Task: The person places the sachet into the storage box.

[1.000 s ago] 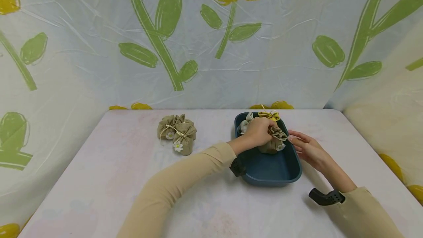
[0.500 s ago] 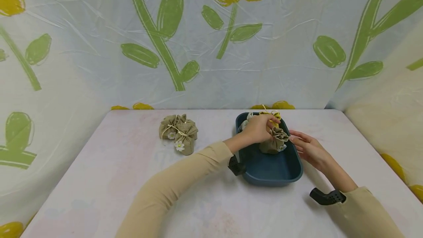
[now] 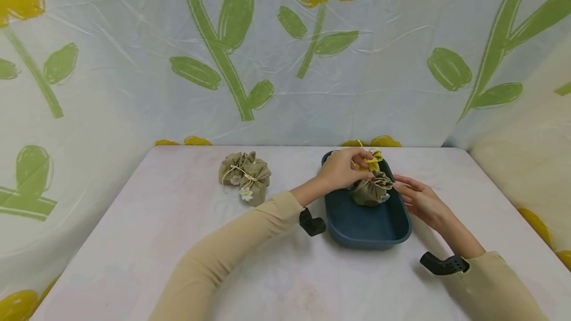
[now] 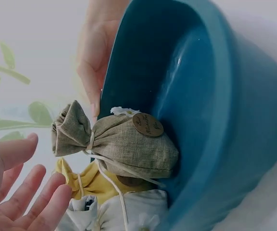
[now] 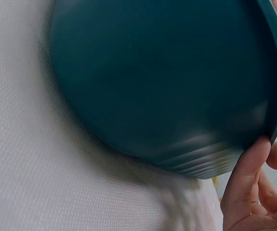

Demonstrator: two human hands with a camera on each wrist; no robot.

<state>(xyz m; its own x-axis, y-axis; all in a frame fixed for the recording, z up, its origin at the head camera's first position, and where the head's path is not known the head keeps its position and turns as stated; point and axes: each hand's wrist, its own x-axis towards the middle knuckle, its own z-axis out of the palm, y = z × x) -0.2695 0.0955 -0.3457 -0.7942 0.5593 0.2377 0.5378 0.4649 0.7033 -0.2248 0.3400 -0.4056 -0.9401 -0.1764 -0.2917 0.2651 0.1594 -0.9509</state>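
A small tan linen drawstring pouch [image 4: 133, 149], with a round tag and a white flower, sits in the blue plastic basin [image 3: 366, 241]. Beside it in the basin are a yellow pouch [image 4: 97, 180] and a white one [image 4: 148, 207]. My left hand [image 3: 345, 168] hovers over the basin, fingers spread and apart from the tan pouch in the left wrist view. On the basin's right side, my right hand [image 3: 421, 199] pinches the rim between thumb and fingers, as the right wrist view [image 5: 251, 187] shows. Its other fingers are partly hidden.
Two more tan pouches with flowers, a rear one [image 3: 230, 169] and a front one [image 3: 256, 185], stand close together on the table [image 3: 178, 241], left of the basin. A flower-printed cloth [image 3: 379, 63] hangs behind and at both sides.
My left hand has let go of the tan pouch and drawn back left, its fingers opening. That pouch stays in the basin. My right hand keeps its place at the rim.
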